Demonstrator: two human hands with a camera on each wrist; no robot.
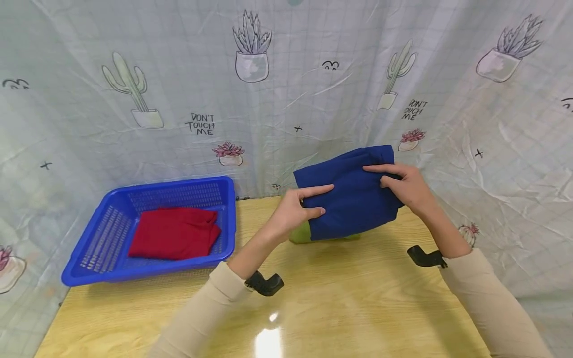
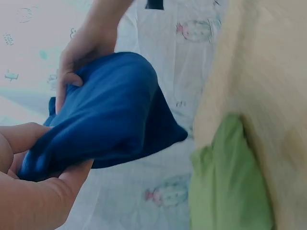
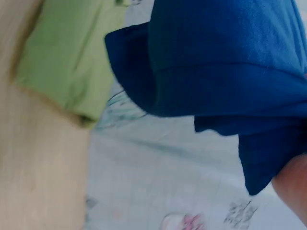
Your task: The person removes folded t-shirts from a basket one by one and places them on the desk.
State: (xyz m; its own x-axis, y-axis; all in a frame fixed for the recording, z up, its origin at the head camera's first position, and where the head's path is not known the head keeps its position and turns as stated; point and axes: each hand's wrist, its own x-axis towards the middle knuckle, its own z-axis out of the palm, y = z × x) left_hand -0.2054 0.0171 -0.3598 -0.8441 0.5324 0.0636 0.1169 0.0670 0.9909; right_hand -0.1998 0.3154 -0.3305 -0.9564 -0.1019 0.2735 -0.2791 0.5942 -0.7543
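A folded dark blue cloth garment (image 1: pixel 351 196) is held up between both hands above the table. My left hand (image 1: pixel 297 209) pinches its left side, thumb and index finger in front, the other fingers behind. At the right side my right hand (image 1: pixel 407 189) grips it the same way. In the left wrist view the blue garment (image 2: pixel 105 110) bends over in a rounded fold, its lower corner hanging. Below it lies a green folded cloth (image 1: pixel 301 233), mostly hidden in the head view; the right wrist view shows the green cloth (image 3: pixel 72 57) on the table near its back edge.
To the left stands a blue plastic basket (image 1: pixel 230 219) with perforated sides, and a red folded cloth (image 1: pixel 174 233) lies in it. The wooden table (image 1: pixel 340 298) reaches back to a printed curtain (image 1: pixel 277 114) with cactus drawings.
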